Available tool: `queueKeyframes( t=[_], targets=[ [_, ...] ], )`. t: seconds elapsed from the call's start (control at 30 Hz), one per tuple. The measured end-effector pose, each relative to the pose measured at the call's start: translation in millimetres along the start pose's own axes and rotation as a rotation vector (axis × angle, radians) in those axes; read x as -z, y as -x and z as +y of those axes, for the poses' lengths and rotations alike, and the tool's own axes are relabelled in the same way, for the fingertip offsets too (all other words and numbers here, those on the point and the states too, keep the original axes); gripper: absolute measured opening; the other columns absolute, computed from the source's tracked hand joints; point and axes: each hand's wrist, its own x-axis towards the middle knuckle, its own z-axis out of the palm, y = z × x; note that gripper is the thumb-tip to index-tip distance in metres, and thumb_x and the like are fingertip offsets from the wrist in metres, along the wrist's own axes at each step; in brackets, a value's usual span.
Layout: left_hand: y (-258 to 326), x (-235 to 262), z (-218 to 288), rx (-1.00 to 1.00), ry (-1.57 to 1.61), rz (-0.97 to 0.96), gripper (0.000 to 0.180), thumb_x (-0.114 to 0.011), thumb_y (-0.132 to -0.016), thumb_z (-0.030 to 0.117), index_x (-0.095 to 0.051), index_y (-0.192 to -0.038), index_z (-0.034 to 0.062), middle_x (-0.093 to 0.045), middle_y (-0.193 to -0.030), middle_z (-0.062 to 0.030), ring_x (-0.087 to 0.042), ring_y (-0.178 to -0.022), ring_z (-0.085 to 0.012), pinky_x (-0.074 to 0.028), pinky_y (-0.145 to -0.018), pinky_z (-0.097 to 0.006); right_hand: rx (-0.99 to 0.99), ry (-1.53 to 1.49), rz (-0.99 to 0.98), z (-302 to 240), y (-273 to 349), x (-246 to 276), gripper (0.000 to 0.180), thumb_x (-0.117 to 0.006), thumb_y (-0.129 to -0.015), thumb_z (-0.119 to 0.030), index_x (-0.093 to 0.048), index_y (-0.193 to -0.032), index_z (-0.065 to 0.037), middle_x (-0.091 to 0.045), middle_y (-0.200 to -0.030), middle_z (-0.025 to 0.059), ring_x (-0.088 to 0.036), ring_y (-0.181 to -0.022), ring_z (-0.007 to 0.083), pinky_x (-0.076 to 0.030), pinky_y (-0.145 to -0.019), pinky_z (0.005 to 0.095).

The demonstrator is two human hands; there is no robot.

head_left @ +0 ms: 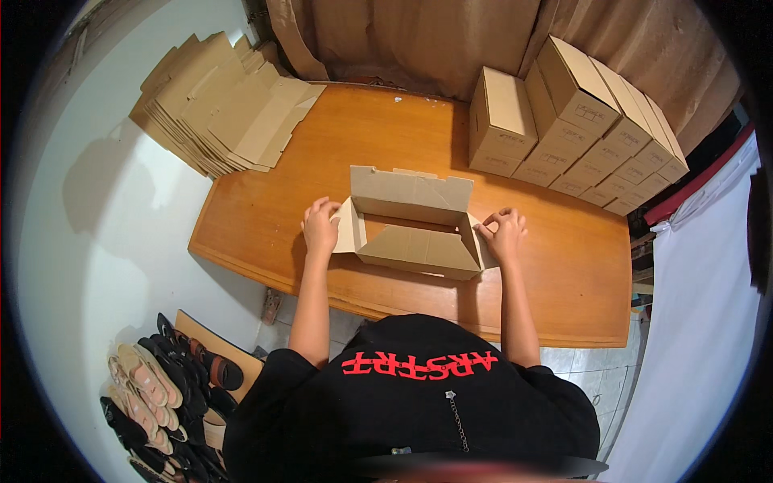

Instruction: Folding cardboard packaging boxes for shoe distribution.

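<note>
An open cardboard box (419,245) stands near the front edge of the wooden table, its long side across me. Its far flap (412,188) sticks up, and the near flap slants inward. Orange-brown table top shows through the middle of the box. My left hand (321,229) is closed on the left end flap (346,229), which spreads outward. At the opposite end, my right hand (504,233) pinches the right end flap (486,251), fingers bent over its edge. The fingertips are partly hidden.
Flat cardboard blanks (233,113) lean in a pile at the table's far left, against the wall. Closed boxes (584,121) are stacked at the far right before a brown curtain (411,40). Several shoes (153,386) sit below on the left. A white cloth (700,266) hangs right.
</note>
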Motion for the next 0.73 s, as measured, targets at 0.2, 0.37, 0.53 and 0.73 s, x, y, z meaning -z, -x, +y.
queueKeyframes(
  t=[0.2, 0.37, 0.53, 0.73],
  targets=[
    [14.9, -16.0, 12.8, -0.053, -0.231, 0.038, 0.023, -0.064, -0.075, 0.026, -0.07, -0.091, 0.0096, -0.056, -0.117, -0.004, -0.043, -0.113, -0.0203, -0.022, -0.095, -0.045, -0.155, -0.003, -0.037, -13.8, 18.9, -15.1, 0.025, -0.073, -0.065, -0.033, -0.068, -0.074, -0.01, -0.054, -0.087, 0.0107, -0.052, -0.083, 0.0269, -0.043, -0.07, 0.0383],
    [21.3, -25.9, 32.7, 0.057, -0.32, -0.206, 0.084, -0.071, -0.065, 0.05, -0.044, -0.126, -0.0013, -0.028, -0.14, -0.0244, -0.021, -0.133, -0.0342, -0.013, -0.103, -0.058, -0.206, -0.072, -0.211, -24.4, 18.1, -13.4, 0.029, -0.068, -0.07, -0.031, -0.067, -0.081, -0.005, -0.057, -0.088, 0.0139, -0.056, -0.083, 0.031, -0.048, -0.071, 0.0402],
    [8.4, -27.9, 16.5, 0.032, -0.201, -0.421, 0.113, -0.078, -0.052, 0.053, -0.026, -0.136, -0.0024, -0.012, -0.146, -0.0226, -0.005, -0.135, -0.0382, -0.007, -0.108, -0.052, -0.269, -0.131, -0.318, -19.5, 14.6, -23.5, 0.027, -0.059, -0.077, -0.025, -0.066, -0.088, -0.001, -0.063, -0.086, 0.0198, -0.061, -0.08, 0.0346, -0.049, -0.073, 0.0418],
    [-1.2, -20.8, -11.9, -0.104, -0.112, -0.589, 0.126, -0.082, -0.048, 0.049, -0.011, -0.141, 0.002, 0.0, -0.149, -0.0162, 0.007, -0.136, -0.038, -0.002, -0.107, -0.056, -0.36, -0.372, -0.324, -16.4, 4.7, -25.9, 0.027, -0.054, -0.08, -0.021, -0.065, -0.095, -0.001, -0.065, -0.081, 0.021, -0.063, -0.079, 0.0343, -0.049, -0.073, 0.0407]
  ],
)
